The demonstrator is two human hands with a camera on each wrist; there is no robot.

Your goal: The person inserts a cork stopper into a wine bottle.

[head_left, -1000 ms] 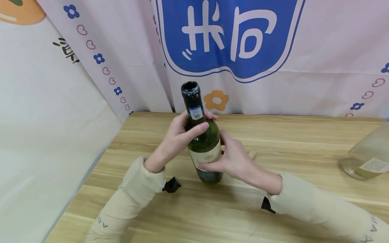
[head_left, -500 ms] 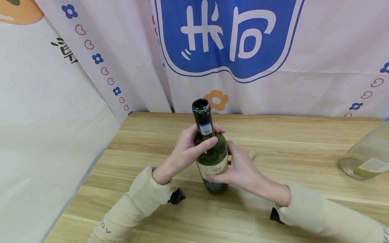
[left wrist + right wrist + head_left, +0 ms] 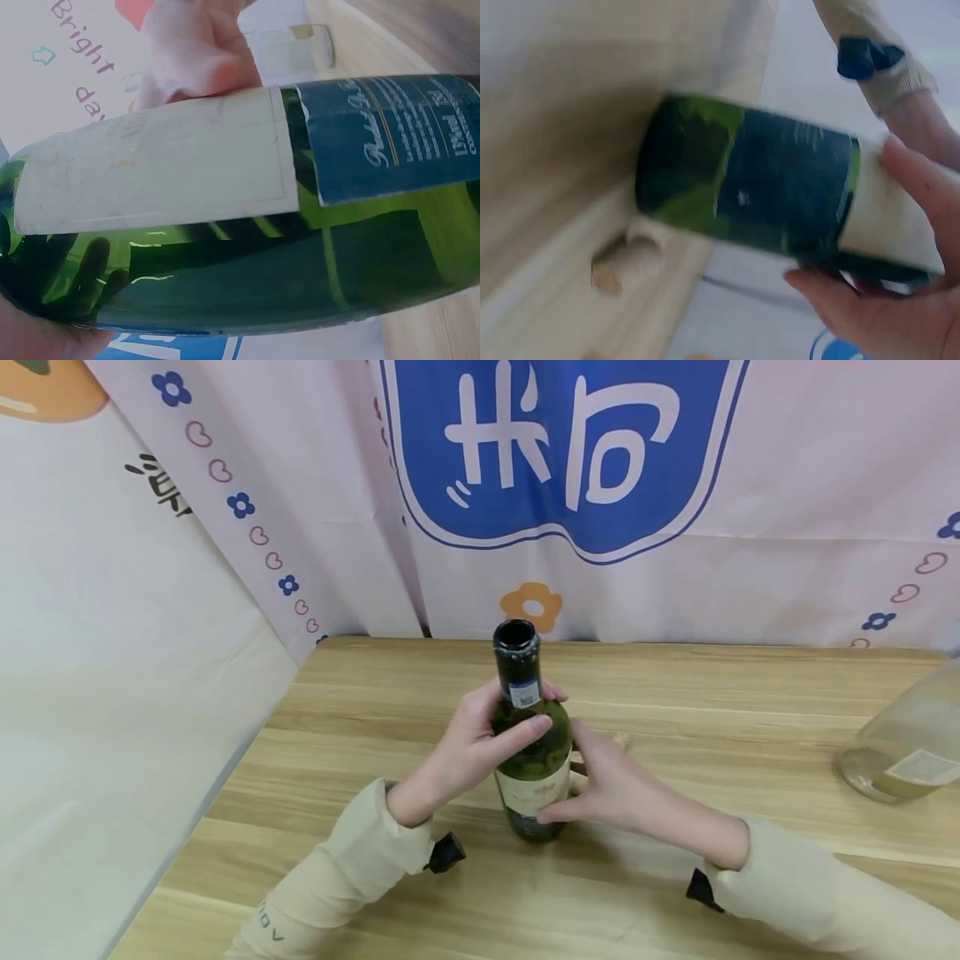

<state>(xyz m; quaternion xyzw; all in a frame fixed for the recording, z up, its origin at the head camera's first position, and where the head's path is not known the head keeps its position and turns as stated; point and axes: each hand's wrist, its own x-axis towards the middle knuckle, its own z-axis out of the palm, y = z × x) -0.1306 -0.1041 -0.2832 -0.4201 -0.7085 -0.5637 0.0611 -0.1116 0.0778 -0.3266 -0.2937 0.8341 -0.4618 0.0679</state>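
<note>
A green glass wine bottle (image 3: pixel 534 752), uncorked at the top, is upright close over the table in the head view. My left hand (image 3: pixel 480 739) grips it at the shoulder, just below the dark neck, thumb across the front. Lower down, my right hand (image 3: pixel 615 781) curves round the side, with its thumb at the cream label and its other fingers partly hidden behind the glass. The left wrist view shows the cream and dark blue labels of the bottle (image 3: pixel 225 262) up close. A cork (image 3: pixel 626 264) lies on the table near the bottle's base in the right wrist view.
A clear glass bottle (image 3: pixel 873 768) with a little liquid and a white label stands at the right on the wood-grain table (image 3: pixel 360 718). A printed cloth (image 3: pixel 675 585) hangs behind the table's back edge. White cloth (image 3: pixel 127 693) borders its left side.
Both hands have brought the wine bottle rightward and nearer to me, and it stands straighter. The left hand keeps its grip at the shoulder. The right hand has shifted right along with it.
</note>
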